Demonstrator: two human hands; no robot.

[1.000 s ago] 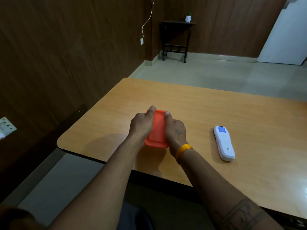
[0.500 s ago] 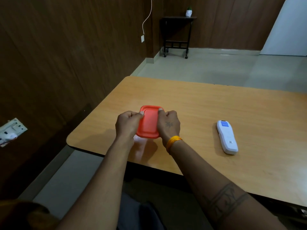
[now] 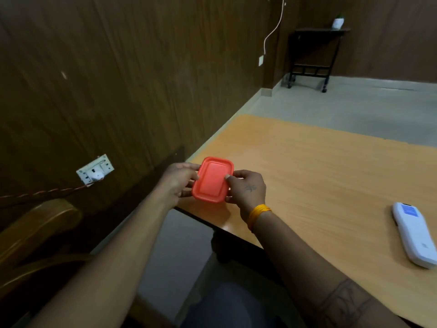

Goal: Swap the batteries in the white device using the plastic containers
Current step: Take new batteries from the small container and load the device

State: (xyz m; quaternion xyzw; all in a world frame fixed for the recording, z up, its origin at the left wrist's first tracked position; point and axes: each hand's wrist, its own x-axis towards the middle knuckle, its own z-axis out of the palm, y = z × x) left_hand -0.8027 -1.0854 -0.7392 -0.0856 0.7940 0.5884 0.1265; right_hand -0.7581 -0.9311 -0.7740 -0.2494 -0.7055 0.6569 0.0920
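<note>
Both hands grip the red container [image 3: 212,179] above the table's [image 3: 319,176] near-left corner: left hand [image 3: 177,184] closed on its left edge, right hand [image 3: 247,188] on its right edge with the thumb on the lid. Step looks like opening it; next, pry the lid off while holding the base steady. White device [image 3: 413,234] lies untouched on the table, well right.

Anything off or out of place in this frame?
Nothing damaged or spilled. The red rectangular plastic container is held tilted by left hand and right hand near the table corner; the white handheld device lies flat, untouched.
</note>
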